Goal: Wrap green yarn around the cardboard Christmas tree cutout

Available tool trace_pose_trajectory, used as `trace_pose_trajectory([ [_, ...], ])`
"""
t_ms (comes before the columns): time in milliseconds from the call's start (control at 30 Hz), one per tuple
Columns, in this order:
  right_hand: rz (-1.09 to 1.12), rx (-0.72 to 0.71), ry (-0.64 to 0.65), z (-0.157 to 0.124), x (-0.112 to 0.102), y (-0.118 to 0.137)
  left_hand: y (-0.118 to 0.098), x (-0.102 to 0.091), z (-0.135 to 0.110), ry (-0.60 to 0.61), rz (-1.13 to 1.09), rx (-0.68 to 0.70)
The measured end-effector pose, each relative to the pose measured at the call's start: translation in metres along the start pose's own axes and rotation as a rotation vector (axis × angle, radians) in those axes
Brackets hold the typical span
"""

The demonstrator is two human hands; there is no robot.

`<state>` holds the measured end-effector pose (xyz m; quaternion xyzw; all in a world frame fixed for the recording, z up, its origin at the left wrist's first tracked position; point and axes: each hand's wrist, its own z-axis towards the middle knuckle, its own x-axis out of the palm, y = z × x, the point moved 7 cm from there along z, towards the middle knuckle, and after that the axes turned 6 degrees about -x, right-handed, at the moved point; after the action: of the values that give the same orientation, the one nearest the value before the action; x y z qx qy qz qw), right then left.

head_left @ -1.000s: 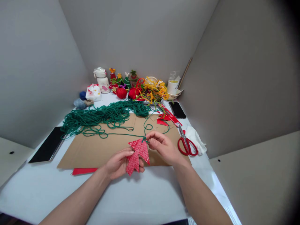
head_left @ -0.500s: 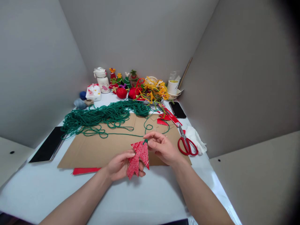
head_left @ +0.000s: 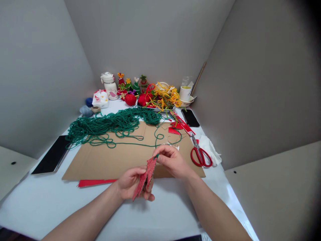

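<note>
While the left hand (head_left: pixel 130 183) grasps the red cutout (head_left: pixel 150 170) by its lower part, thumb on the near side and fingers curled behind, the right hand (head_left: pixel 173 163) pinches the green yarn (head_left: pixel 156 156) at its upper tip. The cutout is off the table, held tilted and nearly edge-on above the near edge of the brown sheet (head_left: pixel 100 164). Its outline, with points and notches, looks fully cut, and some yarn sits at the tip; that much seems done. The rest of its visible red surface carries no yarn, so any winding appears to be at an early stage. Most of the yarn lies loose in the pile (head_left: pixel 107 124) beyond, with a strand running over the sheet towards the right hand. The scissors (head_left: pixel 201 157) lie unused to the right, apart from both hands, and red scraps (head_left: pixel 175 129) rest near the sheet's far right corner.

The right fingers cover much of the tip, so whether the yarn is knotted or only looped cannot be told, nor whether those fingers also press on the cutout. Where the strand meets the hand is hidden too. The cutout's far face is out of sight, a red strip (head_left: pixel 96 182) is partly covered by the sheet, and both forearms are cut off by the lower edge of the view.
</note>
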<state>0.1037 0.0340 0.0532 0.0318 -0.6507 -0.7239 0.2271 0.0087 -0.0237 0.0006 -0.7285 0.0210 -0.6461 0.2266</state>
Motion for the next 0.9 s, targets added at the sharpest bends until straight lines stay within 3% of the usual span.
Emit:
trace_pose_trajectory([
  [100,-0.051,-0.021,0.009,-0.001,-0.003,0.005,-0.005,0.003,0.0,-0.043,0.118,0.007],
  [167,-0.087,-0.017,-0.005,-0.001,-0.007,0.008,-0.012,0.0,-0.001,-0.149,0.237,0.011],
  [333,-0.141,0.055,-0.085,-0.002,-0.013,0.01,-0.034,-0.005,-0.007,-0.338,0.348,0.2],
  [567,-0.19,0.111,-0.198,-0.002,-0.019,0.003,-0.029,-0.007,-0.006,-0.294,0.357,0.211],
  [900,-0.219,0.114,-0.247,0.0,-0.017,0.0,-0.027,-0.019,-0.003,-0.422,0.284,0.223],
])
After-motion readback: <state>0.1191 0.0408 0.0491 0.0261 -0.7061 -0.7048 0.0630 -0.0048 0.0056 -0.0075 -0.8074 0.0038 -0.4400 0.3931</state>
